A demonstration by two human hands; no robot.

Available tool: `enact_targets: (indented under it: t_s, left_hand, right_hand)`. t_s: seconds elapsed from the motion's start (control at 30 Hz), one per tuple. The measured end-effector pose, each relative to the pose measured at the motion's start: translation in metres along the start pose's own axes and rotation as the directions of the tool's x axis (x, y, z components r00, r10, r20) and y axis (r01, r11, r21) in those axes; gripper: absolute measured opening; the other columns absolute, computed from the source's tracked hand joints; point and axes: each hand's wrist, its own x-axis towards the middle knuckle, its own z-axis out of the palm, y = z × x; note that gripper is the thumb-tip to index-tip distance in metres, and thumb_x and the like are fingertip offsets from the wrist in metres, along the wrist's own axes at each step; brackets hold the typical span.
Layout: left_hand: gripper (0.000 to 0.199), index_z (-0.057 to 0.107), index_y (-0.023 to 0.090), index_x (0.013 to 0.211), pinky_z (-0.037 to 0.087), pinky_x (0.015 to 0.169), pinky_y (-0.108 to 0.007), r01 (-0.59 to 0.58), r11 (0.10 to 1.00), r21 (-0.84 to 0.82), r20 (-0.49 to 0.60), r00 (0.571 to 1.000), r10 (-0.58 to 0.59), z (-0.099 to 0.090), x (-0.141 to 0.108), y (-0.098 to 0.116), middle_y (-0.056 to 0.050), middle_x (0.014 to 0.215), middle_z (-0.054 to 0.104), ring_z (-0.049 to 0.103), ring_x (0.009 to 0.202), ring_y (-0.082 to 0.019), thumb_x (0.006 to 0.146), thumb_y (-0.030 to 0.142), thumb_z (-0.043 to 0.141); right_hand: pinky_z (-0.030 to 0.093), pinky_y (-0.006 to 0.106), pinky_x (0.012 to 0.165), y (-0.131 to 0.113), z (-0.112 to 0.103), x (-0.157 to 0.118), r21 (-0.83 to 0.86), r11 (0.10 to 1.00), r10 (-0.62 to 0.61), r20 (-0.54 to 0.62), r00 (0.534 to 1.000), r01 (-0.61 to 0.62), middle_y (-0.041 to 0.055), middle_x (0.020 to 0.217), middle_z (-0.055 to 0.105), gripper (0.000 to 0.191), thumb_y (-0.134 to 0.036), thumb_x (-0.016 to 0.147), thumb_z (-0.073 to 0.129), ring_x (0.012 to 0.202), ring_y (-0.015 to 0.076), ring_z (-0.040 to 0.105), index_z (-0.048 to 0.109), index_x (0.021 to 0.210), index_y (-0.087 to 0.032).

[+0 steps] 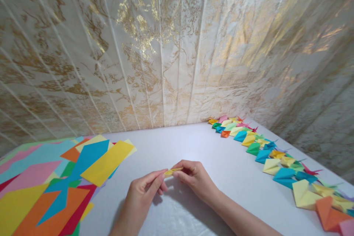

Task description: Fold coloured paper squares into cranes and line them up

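Note:
A small folded piece of yellow paper (pixel 169 172) is held a little above the white table, between both hands. My left hand (pixel 145 191) pinches its left end between thumb and fingers. On the other side, my right hand (pixel 192 177) grips the right end with thumb and bent index finger. The fingertips cover parts of the paper, so its full shape is hidden.
Overlapping coloured paper sheets (pixel 107 162) cover the left of the white table (pixel 171 143). Rows of folded paper figures (pixel 254 148) run along the right edge. A gold-patterned curtain (pixel 166 62) hangs behind.

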Motion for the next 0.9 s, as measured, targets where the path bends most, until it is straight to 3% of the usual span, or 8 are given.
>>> enact_targets:
  t_s: [0.1, 0.23, 0.37, 0.47, 0.6, 0.9]
  left_hand:
    - [0.043, 0.081, 0.017, 0.098, 0.054, 0.059, -0.027, 0.027, 0.999, 0.03, -0.006, 1.0, -0.027, 0.0, -0.001, -0.002, -0.002, 0.066, 0.074, 0.064, 0.061, -0.019, 0.077, 0.052, 0.066]
    - [0.049, 0.077, 0.017, 0.108, 0.058, 0.073, -0.031, 0.058, 0.994, 0.089, 0.014, 0.998, -0.059, -0.001, -0.003, -0.002, -0.006, 0.087, 0.081, 0.074, 0.076, -0.024, 0.08, 0.054, 0.063]
    - [0.043, 0.076, 0.019, 0.107, 0.055, 0.071, -0.03, 0.015, 0.971, 0.237, 0.005, 1.0, -0.017, -0.001, -0.003, -0.001, -0.005, 0.082, 0.079, 0.073, 0.074, -0.024, 0.083, 0.049, 0.057]
    - [0.03, 0.07, 0.023, 0.104, 0.049, 0.063, -0.026, -0.065, 0.938, 0.341, -0.02, 0.997, 0.076, 0.0, -0.003, -0.002, 0.002, 0.071, 0.069, 0.064, 0.063, -0.019, 0.084, 0.039, 0.055]
    - [0.017, 0.052, 0.027, 0.102, 0.038, 0.055, -0.022, -0.121, 0.915, 0.385, -0.011, 0.991, 0.135, 0.003, -0.007, -0.007, 0.011, 0.059, 0.039, 0.05, 0.052, -0.015, 0.085, 0.025, 0.049]
    - [0.016, 0.042, 0.027, 0.102, 0.039, 0.058, -0.024, -0.139, 0.884, 0.447, 0.038, 0.99, 0.136, 0.008, -0.01, -0.01, 0.011, 0.062, 0.036, 0.051, 0.055, -0.017, 0.087, 0.027, 0.045]
  right_hand:
    - [0.031, 0.021, 0.049, -0.001, 0.001, -0.001, -0.041, 0.999, 0.027, -0.007, 1.0, -0.028, -0.0052, 0.056, 0.05, 0.028, -0.038, 0.087, 0.063, 0.052, 0.01, 0.042, 0.075, 0.1, -0.015]
    - [0.029, 0.022, 0.05, -0.002, 0.004, -0.001, -0.099, 0.995, 0.017, -0.042, 0.999, -0.021, -0.0061, 0.057, 0.044, 0.023, -0.025, 0.087, 0.055, 0.053, 0.0103, 0.038, 0.072, 0.099, -0.016]
    - [0.029, 0.021, 0.054, -0.003, 0.006, -0.003, -0.184, 0.983, -0.006, -0.026, 1.0, 0.001, -0.0079, 0.058, 0.042, 0.03, -0.014, 0.083, 0.049, 0.054, 0.0099, 0.038, 0.069, 0.106, -0.017]
    - [0.029, 0.021, 0.054, -0.003, 0.007, -0.004, -0.247, 0.969, -0.034, -0.011, 0.999, 0.03, -0.0089, 0.058, 0.04, 0.036, -0.011, 0.083, 0.046, 0.053, 0.01, 0.037, 0.066, 0.112, -0.017]
    - [0.03, 0.021, 0.055, -0.004, 0.01, -0.007, -0.344, 0.937, -0.065, 0.011, 0.998, 0.065, -0.0092, 0.057, 0.041, 0.04, -0.012, 0.085, 0.045, 0.05, 0.0106, 0.037, 0.063, 0.12, -0.018]
    - [0.034, 0.023, 0.059, -0.01, 0.014, -0.01, -0.53, 0.846, -0.056, 0.014, 0.998, 0.055, -0.0032, 0.067, 0.058, 0.046, -0.013, 0.079, 0.051, 0.057, 0.0139, 0.053, 0.063, 0.124, -0.018]
